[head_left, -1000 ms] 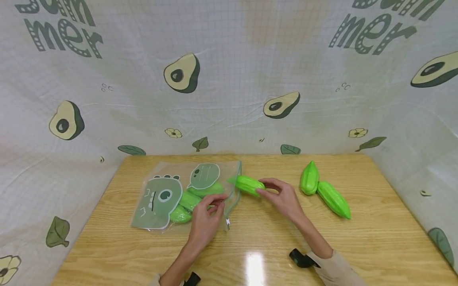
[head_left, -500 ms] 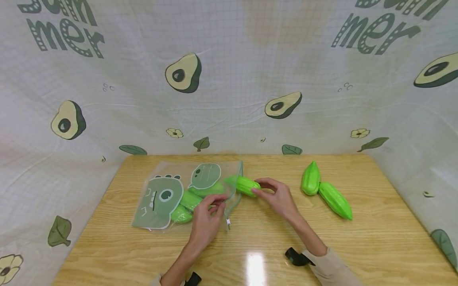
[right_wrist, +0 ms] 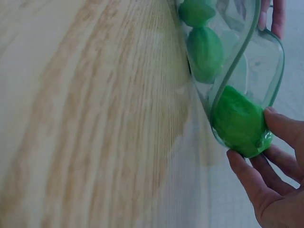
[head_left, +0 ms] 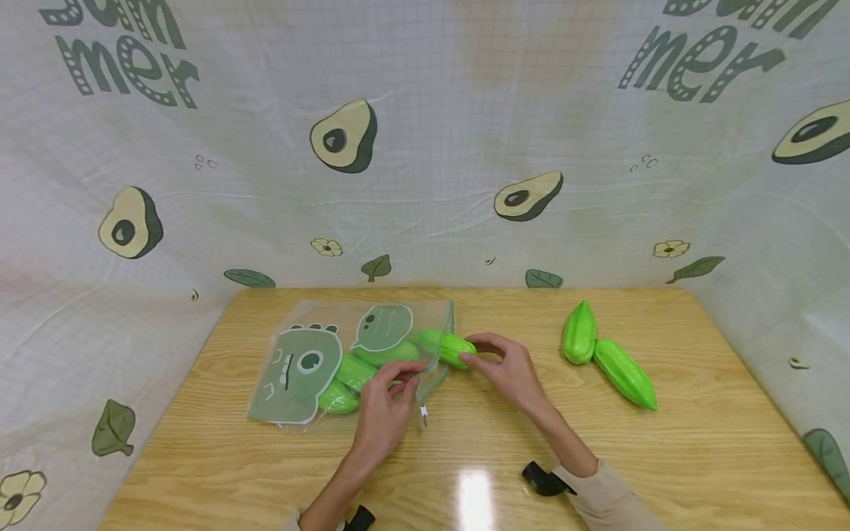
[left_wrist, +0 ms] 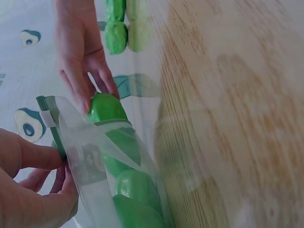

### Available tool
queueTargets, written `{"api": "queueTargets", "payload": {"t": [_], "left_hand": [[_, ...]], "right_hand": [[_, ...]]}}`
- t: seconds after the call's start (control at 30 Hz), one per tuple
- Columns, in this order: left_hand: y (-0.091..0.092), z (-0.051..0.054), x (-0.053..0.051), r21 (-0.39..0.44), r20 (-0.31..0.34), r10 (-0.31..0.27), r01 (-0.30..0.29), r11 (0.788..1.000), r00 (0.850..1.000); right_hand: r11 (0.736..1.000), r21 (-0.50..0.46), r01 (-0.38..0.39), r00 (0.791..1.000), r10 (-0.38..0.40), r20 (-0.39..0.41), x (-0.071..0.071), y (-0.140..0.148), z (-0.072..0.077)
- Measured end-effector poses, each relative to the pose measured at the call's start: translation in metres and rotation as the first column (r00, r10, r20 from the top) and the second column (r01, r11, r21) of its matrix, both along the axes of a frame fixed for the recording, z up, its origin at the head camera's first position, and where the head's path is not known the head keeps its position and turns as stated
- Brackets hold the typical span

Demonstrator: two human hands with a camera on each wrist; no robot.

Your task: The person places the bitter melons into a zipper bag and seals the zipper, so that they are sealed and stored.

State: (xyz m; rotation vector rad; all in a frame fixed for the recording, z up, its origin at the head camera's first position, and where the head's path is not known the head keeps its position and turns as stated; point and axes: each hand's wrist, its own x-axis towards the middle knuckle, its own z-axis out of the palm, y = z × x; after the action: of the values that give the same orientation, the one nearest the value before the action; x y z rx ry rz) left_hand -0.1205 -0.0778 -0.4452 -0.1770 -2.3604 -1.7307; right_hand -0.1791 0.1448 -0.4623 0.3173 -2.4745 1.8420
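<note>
A clear zip bag [head_left: 275,402] with a green cartoon print lies on the table, its mouth toward the right. My left hand [head_left: 384,409] pinches the near edge of that mouth, close to the white zip slider [left_wrist: 47,118]. Between the thumb and fingers of my right hand [head_left: 510,372] is a bright green ridged fruit [right_wrist: 240,121]. Its pointed end is inside the bag, and the rounded end sticks out of the mouth. Several similar green fruits [head_left: 339,398] lie inside the bag, partly covered by the print and my left hand.
Two more green ridged fruits, one upright in view [head_left: 580,333] and one slanting [head_left: 626,375], lie touching on the right of the wooden table [head_left: 531,472]. A pale printed cloth [head_left: 425,147] hangs behind the table and along its sides.
My right hand has moved left, and the fruit it holds has slid farther into the bag. The left hand keeps its pinch on the bag's edge.
</note>
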Motion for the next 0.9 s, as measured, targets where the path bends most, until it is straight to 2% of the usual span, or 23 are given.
{"api": "queueTargets", "payload": {"t": [0.37, 0.9], "left_hand": [[0.0, -0.002, 0.0, 0.007, -0.006, -0.011, 0.011, 1.0, 1.0], [0.0, -0.001, 0.0, 0.003, -0.01, -0.023, 0.023, 1.0, 1.0]], "right_hand": [[1.0, 0.017, -0.004, 1.0, 0.004, -0.003, 0.001, -0.01, -0.003], [0.999, -0.024, -0.036, 0.999, 0.036, -0.015, -0.002, -0.021, -0.008]]}}
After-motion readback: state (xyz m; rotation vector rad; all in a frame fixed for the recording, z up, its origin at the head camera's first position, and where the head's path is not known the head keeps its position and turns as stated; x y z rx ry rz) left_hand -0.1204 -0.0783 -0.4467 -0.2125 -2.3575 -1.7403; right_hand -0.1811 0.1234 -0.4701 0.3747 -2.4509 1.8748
